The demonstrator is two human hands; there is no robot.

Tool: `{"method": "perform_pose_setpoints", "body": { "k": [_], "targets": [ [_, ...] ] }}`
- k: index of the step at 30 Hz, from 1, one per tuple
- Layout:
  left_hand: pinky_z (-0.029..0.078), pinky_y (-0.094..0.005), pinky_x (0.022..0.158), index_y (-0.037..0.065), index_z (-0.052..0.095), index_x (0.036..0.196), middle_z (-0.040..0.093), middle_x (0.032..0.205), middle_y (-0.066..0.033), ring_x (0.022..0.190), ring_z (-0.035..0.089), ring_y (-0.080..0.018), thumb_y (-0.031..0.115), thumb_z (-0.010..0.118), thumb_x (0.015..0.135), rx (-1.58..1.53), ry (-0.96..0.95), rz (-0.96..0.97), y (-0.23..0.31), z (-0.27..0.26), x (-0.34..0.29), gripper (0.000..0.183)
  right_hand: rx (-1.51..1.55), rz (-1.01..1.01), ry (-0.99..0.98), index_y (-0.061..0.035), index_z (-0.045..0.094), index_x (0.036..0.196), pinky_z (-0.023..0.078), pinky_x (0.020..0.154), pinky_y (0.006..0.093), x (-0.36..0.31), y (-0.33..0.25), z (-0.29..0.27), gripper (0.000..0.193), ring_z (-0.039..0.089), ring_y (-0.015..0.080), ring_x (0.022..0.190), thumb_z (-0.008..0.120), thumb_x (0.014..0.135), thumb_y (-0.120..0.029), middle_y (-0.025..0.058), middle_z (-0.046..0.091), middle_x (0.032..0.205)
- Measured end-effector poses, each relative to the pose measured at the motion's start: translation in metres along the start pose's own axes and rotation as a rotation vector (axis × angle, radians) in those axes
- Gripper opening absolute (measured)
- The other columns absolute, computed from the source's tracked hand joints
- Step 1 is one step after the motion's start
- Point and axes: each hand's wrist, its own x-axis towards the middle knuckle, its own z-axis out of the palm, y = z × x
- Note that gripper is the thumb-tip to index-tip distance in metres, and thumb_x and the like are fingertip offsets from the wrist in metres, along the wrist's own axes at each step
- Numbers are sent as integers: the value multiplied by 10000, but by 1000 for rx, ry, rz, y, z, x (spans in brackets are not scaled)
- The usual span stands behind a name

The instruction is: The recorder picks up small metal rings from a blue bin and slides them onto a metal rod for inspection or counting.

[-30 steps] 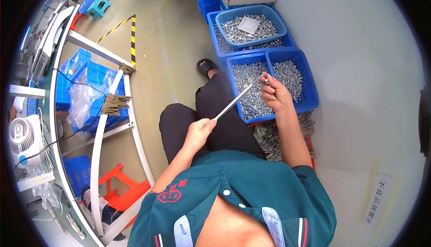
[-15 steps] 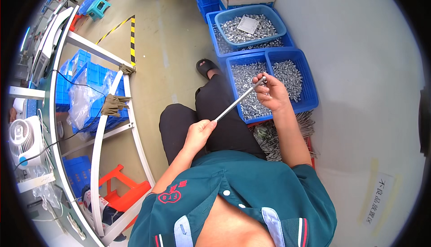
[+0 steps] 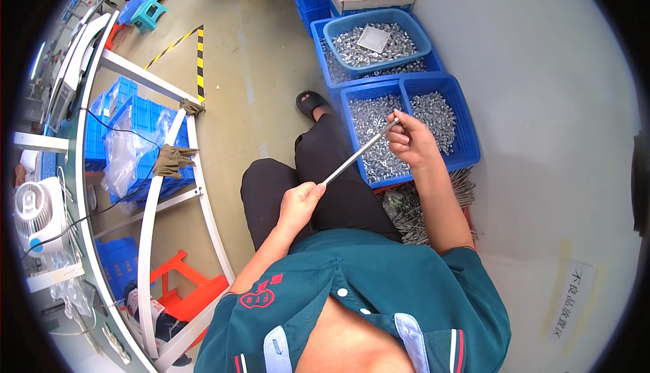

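Note:
A long, thin metal rod (image 3: 361, 152) slants up to the right across my lap. My left hand (image 3: 300, 205) is closed around its lower end, which is hidden in the fist. At the upper end my right hand (image 3: 413, 141) pinches the tip between thumb and fingers; whether a small part sits there is too small to tell. Just beyond the right hand stands a blue divided basket (image 3: 466, 119). Small metal nuts (image 3: 371, 112) fill its left part, and similar silvery pieces (image 3: 433, 117) its right part.
A lighter blue basket (image 3: 426, 42) of small metal parts stands farther back, before a cardboard box (image 3: 372, 2). Many thin metal rods (image 3: 406, 214) lie beside my right forearm. A white-framed bench (image 3: 145, 258) is at left, a pale wall (image 3: 542, 136) at right.
The fingers of my right hand have shifted slightly at the rod's tip, and a shiny piece seen there earlier shows less. The left hand and the rod have barely moved.

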Motion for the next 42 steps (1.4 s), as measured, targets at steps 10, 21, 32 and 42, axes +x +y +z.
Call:
{"method": "perform_pose_setpoints", "body": {
  "k": [10, 21, 32, 42],
  "targets": [
    [279, -242, 461, 44, 453, 609, 371, 550, 51, 526, 313, -41, 309, 553, 903, -263, -96, -17, 12, 6, 8, 408, -304, -261, 25, -3, 587, 1011, 242, 395, 157, -15, 14, 35, 264, 312, 23, 461, 478, 940, -232, -34, 385, 625],
    [282, -237, 465, 40, 479, 620, 387, 554, 55, 529, 324, -40, 317, 561, 897, -247, -57, -40, 10, 0, 7, 401, -7, 22, 81, 59, 468, 1122, 371, 470, 192, 5, 25, -36, 257, 470, 101, 623, 470, 877, -20, 115, 547, 910],
    [267, -250, 456, 38, 454, 607, 351, 538, 55, 525, 302, -44, 300, 559, 898, -209, -47, -36, 7, -3, 3, 406, 215, 2, -151, -28, 554, 949, 325, 426, 168, 5, 13, -36, 155, 434, 77, 601, 548, 905, -176, 69, 527, 846],
    [271, -257, 453, 33, 433, 600, 343, 535, 48, 526, 299, -45, 317, 556, 899, -177, -76, -33, -2, 0, 1, 431, 213, -46, -63, -10, 549, 1056, 351, 473, 187, 4, 4, -25, 184, 443, 104, 650, 539, 887, -81, 76, 521, 863]
  ]
}}
